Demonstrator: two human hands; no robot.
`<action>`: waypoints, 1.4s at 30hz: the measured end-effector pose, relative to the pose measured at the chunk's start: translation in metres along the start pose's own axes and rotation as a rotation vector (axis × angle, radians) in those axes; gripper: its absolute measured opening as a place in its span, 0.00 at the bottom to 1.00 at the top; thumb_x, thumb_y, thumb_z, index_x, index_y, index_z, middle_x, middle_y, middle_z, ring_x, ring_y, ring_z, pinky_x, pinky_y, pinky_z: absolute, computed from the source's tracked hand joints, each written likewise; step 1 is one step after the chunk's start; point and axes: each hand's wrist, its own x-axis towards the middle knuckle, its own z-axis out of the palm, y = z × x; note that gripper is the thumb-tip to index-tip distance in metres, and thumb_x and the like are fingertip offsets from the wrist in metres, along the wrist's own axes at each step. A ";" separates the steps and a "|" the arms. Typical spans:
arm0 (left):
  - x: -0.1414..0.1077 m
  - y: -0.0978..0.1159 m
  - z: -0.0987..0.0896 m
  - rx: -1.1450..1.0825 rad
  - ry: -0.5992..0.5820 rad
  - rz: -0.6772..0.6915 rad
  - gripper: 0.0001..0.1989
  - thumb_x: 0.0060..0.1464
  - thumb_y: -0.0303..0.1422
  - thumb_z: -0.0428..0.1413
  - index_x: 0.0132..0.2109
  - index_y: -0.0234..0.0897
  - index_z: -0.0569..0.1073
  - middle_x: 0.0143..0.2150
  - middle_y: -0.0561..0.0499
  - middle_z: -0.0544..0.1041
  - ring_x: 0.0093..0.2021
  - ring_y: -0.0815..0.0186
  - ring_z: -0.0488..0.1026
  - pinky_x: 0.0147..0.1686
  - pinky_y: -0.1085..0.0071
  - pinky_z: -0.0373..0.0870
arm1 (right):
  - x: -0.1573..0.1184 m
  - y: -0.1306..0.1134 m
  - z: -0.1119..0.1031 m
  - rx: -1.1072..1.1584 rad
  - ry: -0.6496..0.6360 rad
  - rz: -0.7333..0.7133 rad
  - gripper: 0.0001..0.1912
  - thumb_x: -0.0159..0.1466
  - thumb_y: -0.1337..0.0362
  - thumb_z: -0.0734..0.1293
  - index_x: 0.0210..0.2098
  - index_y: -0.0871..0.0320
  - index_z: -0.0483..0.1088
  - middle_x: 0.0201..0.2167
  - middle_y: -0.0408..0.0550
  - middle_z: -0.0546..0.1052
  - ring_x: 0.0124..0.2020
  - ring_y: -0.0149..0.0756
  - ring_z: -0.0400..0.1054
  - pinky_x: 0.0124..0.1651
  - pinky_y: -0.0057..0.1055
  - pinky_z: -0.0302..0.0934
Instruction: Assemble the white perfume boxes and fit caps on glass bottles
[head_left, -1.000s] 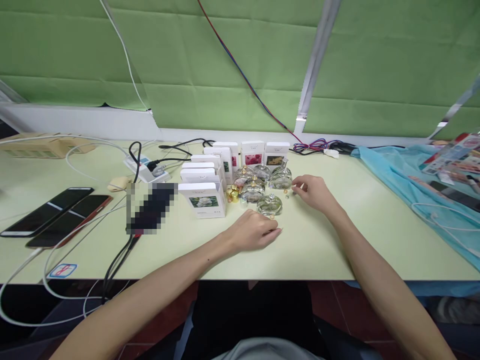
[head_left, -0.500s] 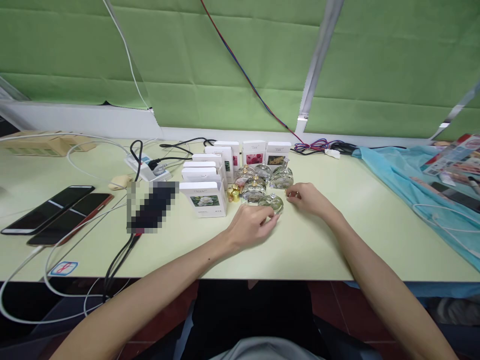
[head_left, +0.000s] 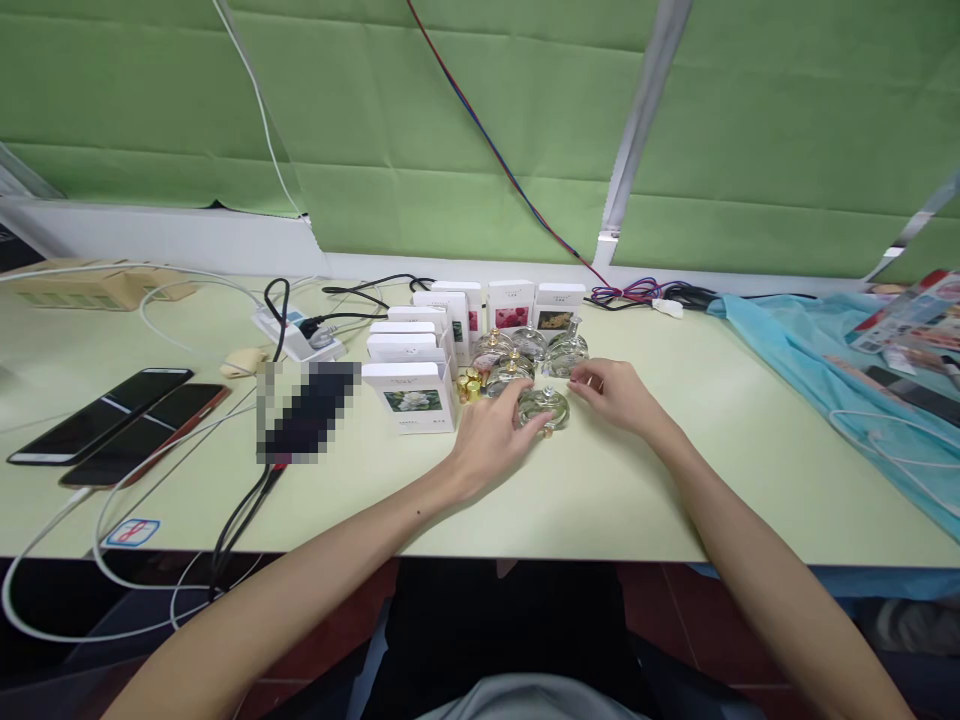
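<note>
My left hand point(head_left: 487, 440) grips the front glass perfume bottle point(head_left: 544, 403) from its left side, forefinger behind and thumb at the front. The bottle is round and flat, and its narrow neck has no cap. A tiny pinkish piece point(head_left: 547, 432) shows by the thumb tip. Just right of the bottle, my right hand point(head_left: 611, 388) has its fingertips pinched together; what they hold is too small to make out. Behind stand several similar bottles point(head_left: 568, 352). Small gold caps point(head_left: 470, 384) sit in a cluster left of them.
White boxes with flower pictures point(head_left: 414, 402) stand in rows behind and left of the bottles. Farther left are two phones point(head_left: 142, 435), a power strip point(head_left: 292, 335) and loose cables. A blue cloth point(head_left: 795, 350) covers the table's right side.
My left hand's fingers have opened from a pinch at the bottle's front right and now span its left side. My right hand stays beside the bottle, nearly still.
</note>
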 end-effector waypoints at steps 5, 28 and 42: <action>0.001 0.001 -0.002 0.034 -0.063 -0.030 0.21 0.64 0.46 0.57 0.59 0.41 0.74 0.23 0.57 0.74 0.25 0.63 0.72 0.29 0.70 0.60 | -0.003 -0.020 0.002 0.357 0.083 -0.005 0.14 0.67 0.52 0.67 0.39 0.57 0.75 0.32 0.48 0.79 0.29 0.35 0.69 0.35 0.32 0.65; 0.006 -0.002 -0.003 0.047 -0.094 0.007 0.16 0.65 0.42 0.58 0.54 0.39 0.76 0.23 0.56 0.75 0.24 0.64 0.70 0.30 0.71 0.58 | -0.006 -0.026 0.016 0.471 0.085 -0.173 0.10 0.70 0.55 0.67 0.41 0.54 0.75 0.37 0.49 0.77 0.36 0.37 0.72 0.39 0.35 0.70; 0.005 -0.003 -0.004 0.041 -0.096 0.008 0.16 0.65 0.42 0.58 0.55 0.39 0.76 0.23 0.56 0.75 0.24 0.63 0.71 0.30 0.71 0.59 | -0.009 -0.033 0.019 0.357 0.261 -0.329 0.04 0.69 0.62 0.69 0.41 0.54 0.77 0.36 0.47 0.81 0.31 0.34 0.71 0.36 0.34 0.69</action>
